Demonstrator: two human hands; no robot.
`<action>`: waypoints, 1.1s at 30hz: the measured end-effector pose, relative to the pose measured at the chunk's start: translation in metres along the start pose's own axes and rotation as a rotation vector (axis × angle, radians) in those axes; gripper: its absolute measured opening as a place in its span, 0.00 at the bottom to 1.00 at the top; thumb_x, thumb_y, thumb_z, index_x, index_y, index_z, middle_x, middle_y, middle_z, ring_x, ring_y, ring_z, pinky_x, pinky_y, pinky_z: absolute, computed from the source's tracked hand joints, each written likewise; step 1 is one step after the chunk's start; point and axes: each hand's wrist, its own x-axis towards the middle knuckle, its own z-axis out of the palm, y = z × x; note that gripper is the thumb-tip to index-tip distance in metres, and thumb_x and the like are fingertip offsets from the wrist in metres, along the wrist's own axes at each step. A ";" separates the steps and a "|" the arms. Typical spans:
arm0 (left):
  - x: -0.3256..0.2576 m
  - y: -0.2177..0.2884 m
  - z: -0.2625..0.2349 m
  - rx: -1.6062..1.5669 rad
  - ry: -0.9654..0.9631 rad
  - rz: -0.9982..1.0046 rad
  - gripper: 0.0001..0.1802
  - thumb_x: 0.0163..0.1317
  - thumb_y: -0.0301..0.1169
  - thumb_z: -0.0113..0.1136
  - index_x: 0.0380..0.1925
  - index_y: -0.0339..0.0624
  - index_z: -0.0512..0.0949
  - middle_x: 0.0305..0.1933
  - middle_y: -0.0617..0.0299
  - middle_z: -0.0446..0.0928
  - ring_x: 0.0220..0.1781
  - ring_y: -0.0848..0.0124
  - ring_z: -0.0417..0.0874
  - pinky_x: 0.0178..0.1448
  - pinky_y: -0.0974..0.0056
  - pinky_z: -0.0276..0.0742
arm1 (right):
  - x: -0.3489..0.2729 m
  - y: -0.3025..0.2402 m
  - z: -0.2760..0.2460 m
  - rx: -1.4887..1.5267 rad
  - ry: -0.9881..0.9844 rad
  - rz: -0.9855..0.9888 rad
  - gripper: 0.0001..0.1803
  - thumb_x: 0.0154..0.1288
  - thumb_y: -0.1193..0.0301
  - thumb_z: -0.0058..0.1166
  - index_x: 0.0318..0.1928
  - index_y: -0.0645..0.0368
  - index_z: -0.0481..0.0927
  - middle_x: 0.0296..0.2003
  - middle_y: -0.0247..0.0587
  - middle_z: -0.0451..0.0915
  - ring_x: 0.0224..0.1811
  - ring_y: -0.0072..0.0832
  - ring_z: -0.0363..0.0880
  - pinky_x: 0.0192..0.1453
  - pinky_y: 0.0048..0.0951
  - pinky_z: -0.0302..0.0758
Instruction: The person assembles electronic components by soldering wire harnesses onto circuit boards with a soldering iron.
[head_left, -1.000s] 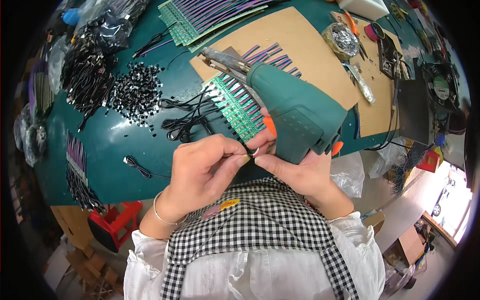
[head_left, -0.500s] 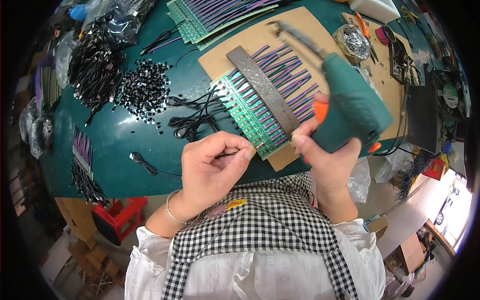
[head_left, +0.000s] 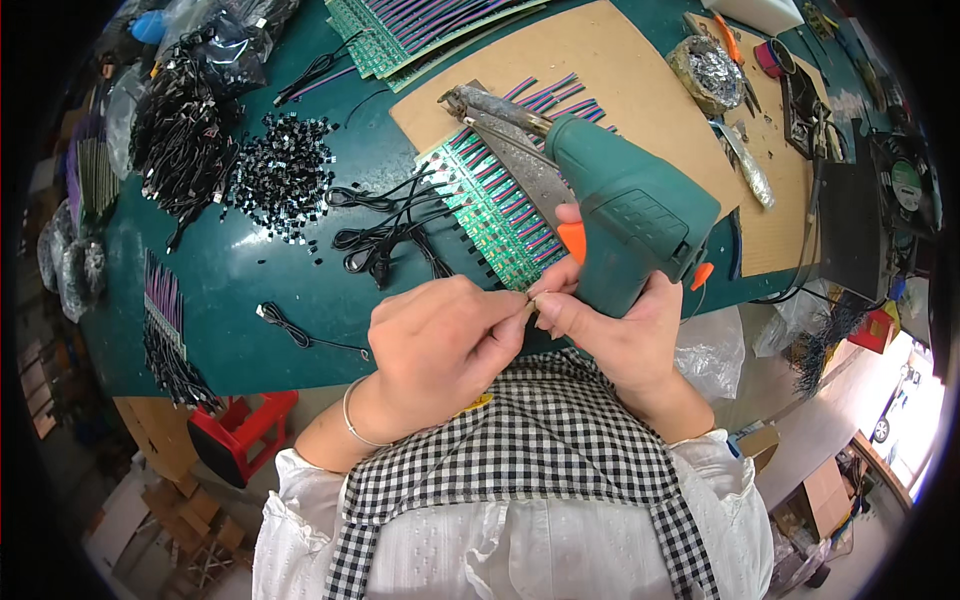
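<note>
My right hand (head_left: 640, 335) is closed round the handle of a green soldering gun (head_left: 650, 190) with an orange trigger. The gun's metal tip points up and left, over a dark metal bar (head_left: 525, 170). That bar lies across a panel of green circuit boards (head_left: 485, 225) with rows of purple, black and green wires. My left hand (head_left: 440, 330) is closed in a pinch on a thin wire end, mostly hidden by the fingers. Its fingertips meet my right thumb and finger just below the panel. Black cables (head_left: 400, 240) lie at the panel's left edge.
A black USB cable (head_left: 287, 325) lies left of my hands. Farther left are a pile of small black connectors (head_left: 283, 175) and a cable bundle (head_left: 190, 140). Brown cardboard (head_left: 640, 95) lies under the panel. A foil-wrapped dish (head_left: 708, 75) stands at the back right.
My right hand has brought the soldering gun left and slightly down, and its tip now lies over the metal bar. My left hand has shifted right, so both hands' fingertips meet at the wire.
</note>
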 end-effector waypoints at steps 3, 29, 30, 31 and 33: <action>-0.001 -0.001 0.003 0.053 0.035 0.084 0.10 0.41 0.17 0.67 0.25 0.38 0.79 0.17 0.62 0.71 0.15 0.69 0.72 0.19 0.67 0.68 | 0.000 -0.001 0.001 0.015 0.021 0.013 0.32 0.52 0.85 0.61 0.59 0.68 0.66 0.30 0.45 0.81 0.28 0.24 0.80 0.29 0.21 0.78; -0.006 0.002 0.003 -0.130 0.109 -0.194 0.06 0.46 0.17 0.66 0.24 0.38 0.80 0.16 0.65 0.70 0.14 0.78 0.68 0.19 0.72 0.62 | -0.003 0.001 0.007 0.168 0.085 0.032 0.31 0.52 0.86 0.56 0.59 0.68 0.65 0.25 0.41 0.77 0.24 0.24 0.76 0.27 0.23 0.75; -0.004 -0.003 0.003 -0.155 0.160 -0.233 0.05 0.48 0.18 0.66 0.24 0.38 0.80 0.17 0.65 0.71 0.16 0.80 0.66 0.20 0.73 0.61 | -0.004 0.001 0.006 0.148 0.101 -0.012 0.31 0.51 0.87 0.56 0.58 0.68 0.65 0.25 0.41 0.76 0.24 0.24 0.76 0.27 0.23 0.75; -0.003 -0.008 0.000 -0.173 0.134 -0.363 0.04 0.49 0.19 0.66 0.24 0.37 0.80 0.18 0.65 0.72 0.16 0.81 0.65 0.21 0.73 0.61 | -0.005 0.002 0.004 0.129 0.117 -0.057 0.31 0.50 0.87 0.56 0.58 0.69 0.65 0.24 0.41 0.76 0.23 0.24 0.75 0.26 0.24 0.74; 0.001 -0.031 0.001 -0.137 0.144 -0.341 0.03 0.50 0.19 0.65 0.25 0.37 0.80 0.18 0.65 0.72 0.16 0.80 0.65 0.22 0.73 0.62 | -0.009 0.001 -0.004 0.129 0.118 -0.063 0.31 0.49 0.87 0.56 0.57 0.70 0.65 0.26 0.43 0.76 0.22 0.24 0.75 0.25 0.23 0.74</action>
